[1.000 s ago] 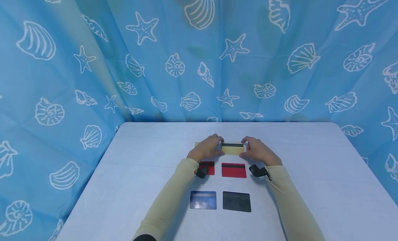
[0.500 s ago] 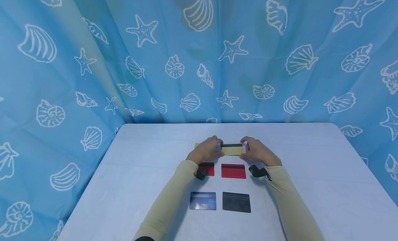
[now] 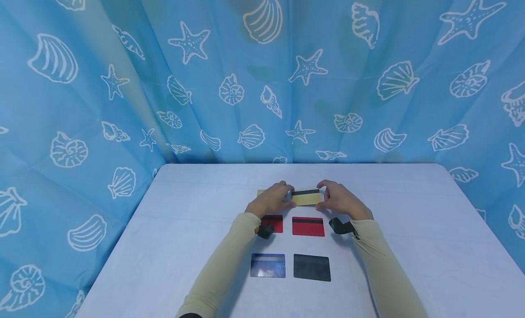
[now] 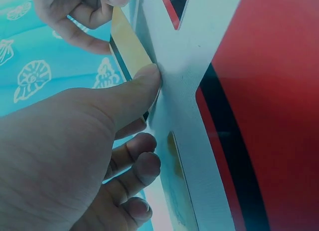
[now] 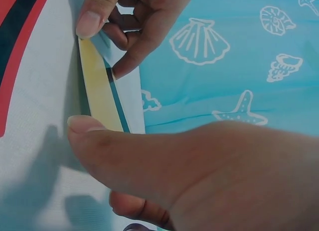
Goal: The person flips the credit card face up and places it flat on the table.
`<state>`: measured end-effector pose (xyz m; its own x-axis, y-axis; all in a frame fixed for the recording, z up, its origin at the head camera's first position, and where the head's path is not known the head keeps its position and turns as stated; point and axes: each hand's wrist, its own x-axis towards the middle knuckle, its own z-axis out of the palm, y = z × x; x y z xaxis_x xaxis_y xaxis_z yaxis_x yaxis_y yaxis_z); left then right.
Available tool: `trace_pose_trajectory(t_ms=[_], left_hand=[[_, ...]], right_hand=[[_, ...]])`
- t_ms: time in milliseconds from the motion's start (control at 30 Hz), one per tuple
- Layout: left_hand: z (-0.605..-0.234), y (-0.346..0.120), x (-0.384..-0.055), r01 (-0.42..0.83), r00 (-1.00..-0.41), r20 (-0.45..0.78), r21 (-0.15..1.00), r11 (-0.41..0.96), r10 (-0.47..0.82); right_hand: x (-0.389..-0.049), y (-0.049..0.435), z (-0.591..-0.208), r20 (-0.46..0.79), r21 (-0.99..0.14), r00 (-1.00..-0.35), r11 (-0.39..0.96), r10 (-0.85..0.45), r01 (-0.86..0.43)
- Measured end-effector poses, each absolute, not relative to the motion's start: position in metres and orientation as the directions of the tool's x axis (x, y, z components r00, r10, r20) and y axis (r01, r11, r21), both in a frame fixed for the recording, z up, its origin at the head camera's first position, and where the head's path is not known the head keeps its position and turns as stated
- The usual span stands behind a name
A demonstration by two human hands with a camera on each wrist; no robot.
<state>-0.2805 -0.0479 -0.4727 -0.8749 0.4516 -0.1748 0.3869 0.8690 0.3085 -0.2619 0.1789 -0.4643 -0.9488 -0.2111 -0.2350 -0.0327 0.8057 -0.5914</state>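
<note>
A yellow card with a dark magnetic stripe [image 3: 306,198] is held between both hands near the far side of the white table. My left hand [image 3: 272,198] pinches its left end between thumb and fingers. At the right end, my right hand [image 3: 339,199] pinches it the same way. In the left wrist view the yellow card [image 4: 130,44] stands tilted, its stripe towards the curtain. Another yellowish card [image 4: 182,181] lies just under the left fingers, mostly hidden by that hand in the head view.
Nearer the body lie a red striped card [image 3: 308,226] and a second red card [image 3: 275,223], partly covered by the left wrist camera [image 3: 265,231]. A blue card [image 3: 268,265] and a black card [image 3: 311,267] form the front row. A blue shell-print curtain [image 3: 229,113] hangs behind the table.
The yellow card has shifted slightly and its right end now sits a little higher than its left. Both hands keep their pinch; the cards on the table have not moved.
</note>
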Motion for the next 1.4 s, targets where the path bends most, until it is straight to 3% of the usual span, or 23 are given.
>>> trace_pose_trajectory(t_ms=[1400], left_hand=[[-0.451,-0.032,-0.279,0.489,-0.824,-0.106,0.366,0.792,0.557]], right_hand=[[-0.257,0.174,-0.443,-0.164,-0.588,-0.949,0.799,-0.268,-0.124]])
